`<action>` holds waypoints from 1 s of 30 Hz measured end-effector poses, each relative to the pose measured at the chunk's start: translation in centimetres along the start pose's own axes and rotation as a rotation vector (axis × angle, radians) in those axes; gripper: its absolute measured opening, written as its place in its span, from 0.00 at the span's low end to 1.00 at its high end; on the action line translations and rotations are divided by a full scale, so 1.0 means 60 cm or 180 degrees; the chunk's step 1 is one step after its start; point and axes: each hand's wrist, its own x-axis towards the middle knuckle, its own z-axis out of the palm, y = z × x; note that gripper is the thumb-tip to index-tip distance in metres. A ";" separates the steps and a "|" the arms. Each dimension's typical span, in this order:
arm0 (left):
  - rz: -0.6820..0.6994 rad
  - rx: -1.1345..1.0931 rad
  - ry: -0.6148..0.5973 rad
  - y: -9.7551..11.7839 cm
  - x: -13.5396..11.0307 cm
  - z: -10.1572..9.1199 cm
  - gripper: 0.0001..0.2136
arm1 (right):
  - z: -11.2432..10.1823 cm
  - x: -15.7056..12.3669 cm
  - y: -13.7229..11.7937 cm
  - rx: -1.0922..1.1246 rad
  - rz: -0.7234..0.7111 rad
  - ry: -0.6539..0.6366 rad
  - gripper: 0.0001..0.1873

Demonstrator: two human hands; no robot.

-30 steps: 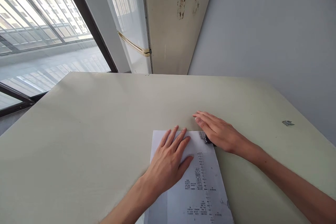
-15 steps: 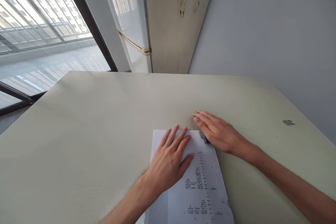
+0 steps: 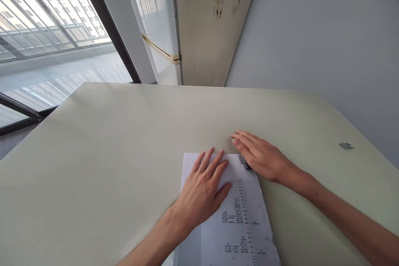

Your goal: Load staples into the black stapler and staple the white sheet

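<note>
Printed white paper [image 3: 215, 245] lies on the table in front of me. My left hand [image 3: 202, 191] rests flat on its upper left part, fingers spread and thumb out to the side. My right hand [image 3: 260, 153] is at the upper right corner, fingers stretched out and close together, palm down. Beside that palm, on the corner, shows a small black thing [image 3: 247, 166]; the hand partly covers it and I cannot tell its kind. Next to it is a patch of thin dark stripes [image 3: 241, 158], like a barcode.
The pale table [image 3: 124, 133] reaches from the glass door [image 3: 62, 62] at left to the grey wall [image 3: 311, 29] at right. A small grey scrap [image 3: 346, 146] lies near the right edge. Behind the table stands a fridge [image 3: 212, 41] with worn patches.
Both hands and the paper keep the same places relative to each other. The whole view has shifted slightly, with most things a little further right.
</note>
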 end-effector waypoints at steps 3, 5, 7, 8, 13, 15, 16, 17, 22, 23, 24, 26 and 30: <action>0.0005 -0.0040 0.0026 -0.001 -0.001 0.001 0.21 | 0.000 -0.001 -0.002 -0.0024 -0.0007 0.0028 0.35; 0.0003 -0.0071 0.0055 -0.001 -0.001 0.001 0.21 | 0.000 -0.002 -0.002 -0.0066 -0.0026 0.0065 0.34; 0.0003 -0.0070 0.0059 -0.001 -0.001 0.001 0.21 | 0.001 -0.002 -0.002 -0.0122 -0.0053 0.0096 0.34; 0.0008 -0.0060 0.0052 -0.001 -0.001 0.001 0.21 | 0.002 -0.002 -0.002 -0.0147 -0.0064 0.0111 0.34; -0.0009 -0.0022 0.0016 0.001 0.000 -0.001 0.21 | 0.008 0.000 0.002 -0.0221 -0.0083 0.0147 0.34; -0.0018 -0.0005 -0.0011 0.001 0.000 -0.001 0.21 | 0.011 0.001 0.003 -0.0243 -0.0091 0.0168 0.34; -0.0016 -0.0001 -0.0022 0.002 0.001 -0.002 0.21 | 0.012 0.002 0.003 -0.0258 -0.0103 0.0185 0.34; -0.0014 0.0000 -0.0028 0.002 0.001 -0.002 0.21 | 0.013 0.002 0.004 -0.0276 -0.0123 0.0204 0.34; -0.0017 -0.0049 0.0008 0.001 0.002 -0.003 0.21 | 0.017 0.002 0.004 -0.0353 -0.0166 0.0283 0.33; -0.0016 -0.0064 0.0018 0.001 0.001 -0.003 0.22 | 0.017 0.001 0.004 -0.0372 -0.0158 0.0299 0.33; -0.0018 -0.0075 0.0027 0.000 0.001 -0.002 0.22 | 0.018 0.002 0.004 -0.0396 -0.0155 0.0320 0.33; -0.0021 -0.0076 0.0030 0.000 0.000 -0.002 0.22 | 0.021 0.003 0.003 -0.0470 -0.0169 0.0372 0.33; -0.0036 -0.0024 -0.0003 -0.001 0.001 -0.003 0.22 | 0.027 0.006 0.000 -0.0715 -0.0208 0.0504 0.31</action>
